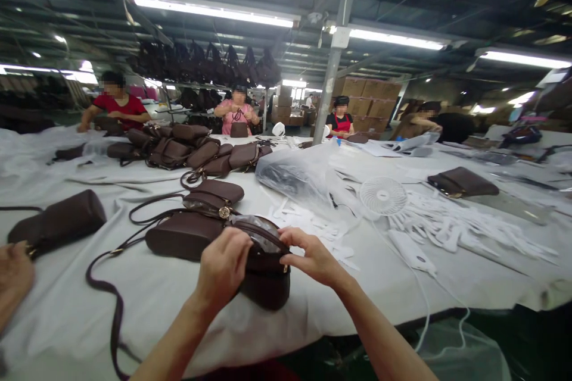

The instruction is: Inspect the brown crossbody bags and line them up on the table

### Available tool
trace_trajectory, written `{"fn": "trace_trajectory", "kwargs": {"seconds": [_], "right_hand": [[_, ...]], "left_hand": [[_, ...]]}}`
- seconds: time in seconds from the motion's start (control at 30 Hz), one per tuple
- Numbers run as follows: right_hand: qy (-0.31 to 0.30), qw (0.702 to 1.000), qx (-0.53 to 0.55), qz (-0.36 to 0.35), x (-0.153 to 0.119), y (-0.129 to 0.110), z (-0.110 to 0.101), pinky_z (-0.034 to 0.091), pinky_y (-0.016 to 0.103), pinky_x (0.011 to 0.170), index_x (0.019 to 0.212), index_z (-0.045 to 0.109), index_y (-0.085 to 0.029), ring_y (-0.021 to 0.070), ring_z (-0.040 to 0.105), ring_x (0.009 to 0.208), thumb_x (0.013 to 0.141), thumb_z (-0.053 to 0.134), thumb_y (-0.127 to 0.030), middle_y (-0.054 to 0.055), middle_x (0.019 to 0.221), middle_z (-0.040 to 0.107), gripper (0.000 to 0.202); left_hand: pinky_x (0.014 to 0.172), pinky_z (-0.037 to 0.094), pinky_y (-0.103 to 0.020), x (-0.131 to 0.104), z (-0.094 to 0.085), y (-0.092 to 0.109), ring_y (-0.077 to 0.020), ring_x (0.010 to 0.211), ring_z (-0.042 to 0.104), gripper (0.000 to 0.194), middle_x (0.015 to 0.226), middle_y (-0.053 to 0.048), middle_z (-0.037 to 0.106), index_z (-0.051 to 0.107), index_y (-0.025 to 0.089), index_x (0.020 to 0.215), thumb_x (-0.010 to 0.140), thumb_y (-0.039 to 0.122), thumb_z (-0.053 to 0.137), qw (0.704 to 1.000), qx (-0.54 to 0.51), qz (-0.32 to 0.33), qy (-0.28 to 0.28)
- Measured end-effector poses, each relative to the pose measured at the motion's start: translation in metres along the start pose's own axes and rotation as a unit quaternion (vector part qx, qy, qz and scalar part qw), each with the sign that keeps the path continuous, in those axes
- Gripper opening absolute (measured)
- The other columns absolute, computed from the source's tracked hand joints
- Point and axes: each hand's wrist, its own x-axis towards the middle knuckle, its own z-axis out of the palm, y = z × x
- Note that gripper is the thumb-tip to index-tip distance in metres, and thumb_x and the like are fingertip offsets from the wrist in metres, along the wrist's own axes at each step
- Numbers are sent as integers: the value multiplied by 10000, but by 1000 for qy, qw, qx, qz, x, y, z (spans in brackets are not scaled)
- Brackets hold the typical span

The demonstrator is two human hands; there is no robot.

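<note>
Pinching the brown bag (267,287) by its rim, thumb against fingers, suits your right hand (283,249); left hand (223,262) fingertips look bunched, can't tell on what, so go easy round the clear plastic (267,240) and steady that bag near the table's (319,321) near edge, imo

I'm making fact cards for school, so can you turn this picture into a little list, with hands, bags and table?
Left hand: at the open brown bag's mouth
Right hand: gripping its edge
In its mouth: see-through plastic
Table cover: white
Bag pile: brown, farther back
Fan: white, on the right
</note>
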Motion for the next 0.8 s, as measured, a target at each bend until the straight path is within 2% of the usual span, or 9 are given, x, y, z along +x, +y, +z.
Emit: {"fn": "trace_trajectory", "kwargs": {"seconds": [0.07, 0.1, 0.2, 0.33, 0.4, 0.5, 0.6, 0.7, 0.8], "right_hand": [[24, 999, 44, -9, -4, 0, 6, 460, 395, 985, 889, 611, -217, 226, 548, 1165, 755, 670, -146, 50, 1063, 633, 162], [39, 997, 70, -10, -6, 0, 9, 479, 386, 971, 890, 604, -218, 221, 542, 1172, 758, 671, -160, 58, 1106, 612, 159], [84, 988, 132, 0, -11, 2, 17, 530, 340, 895, 850, 568, -214, 196, 563, 1116, 771, 671, -205, 59, 1168, 570, 130], [102, 975, 198, 22, -15, 9, 23, 535, 321, 851, 851, 560, -209, 159, 617, 924, 781, 684, -236, 17, 981, 632, 145], [88, 961, 261, 29, -17, 13, 24, 520, 349, 898, 939, 585, -214, 169, 630, 952, 757, 722, -237, 27, 1017, 647, 229], [77, 935, 345, 31, -23, 23, 30, 480, 398, 993, 1153, 559, -242, 206, 602, 1114, 714, 767, -230, 65, 1188, 622, 486], [106, 940, 323, 39, -32, 33, 40, 472, 393, 1012, 1222, 543, -257, 203, 583, 1162, 754, 701, -186, 64, 1243, 604, 499], [158, 957, 240, 37, -39, 34, 50, 512, 365, 953, 1144, 614, -231, 185, 633, 1052, 788, 587, -130, 42, 1119, 662, 371], [184, 965, 184, 10, -41, 29, 54, 529, 357, 930, 1123, 642, -214, 181, 649, 996, 768, 577, -121, 26, 1069, 679, 372]], "left_hand": [[753, 506, -295, -5, 6, 17, -174, 787, 595, 126, 869, -50, 646, 600, 184, 886, 916, 138, 487, 994, -15, 95, -46], [778, 508, -326, -6, 10, 23, -194, 823, 595, 121, 902, -64, 654, 608, 178, 920, 915, 147, 492, 990, -11, 117, -71], [839, 510, -414, -5, 20, 23, -256, 938, 582, 124, 989, -111, 650, 617, 157, 982, 892, 191, 538, 987, -1, 103, -121], [891, 506, -433, 1, 24, 10, -253, 969, 590, 46, 993, -99, 665, 619, 170, 891, 863, 183, 585, 978, -37, 101, -177], [887, 518, -414, 2, 23, 8, -242, 953, 613, 76, 971, -91, 681, 626, 169, 916, 870, 166, 566, 974, -42, 103, -196], [891, 531, -396, 2, 23, 12, -240, 968, 642, 212, 1029, -103, 692, 636, 168, 1051, 891, 149, 496, 972, -13, 90, -216], [886, 542, -376, 2, 25, 17, -239, 985, 662, 305, 1043, -108, 703, 633, 170, 1114, 878, 119, 446, 967, 5, 74, -245], [803, 564, -355, 4, 24, 21, -241, 910, 689, 311, 985, -100, 724, 654, 171, 1060, 859, 120, 422, 961, -1, 54, -272], [792, 556, -372, 9, 17, 22, -264, 928, 677, 290, 1079, -109, 695, 677, 197, 1008, 888, 241, 417, 962, 1, 60, -267]]}}
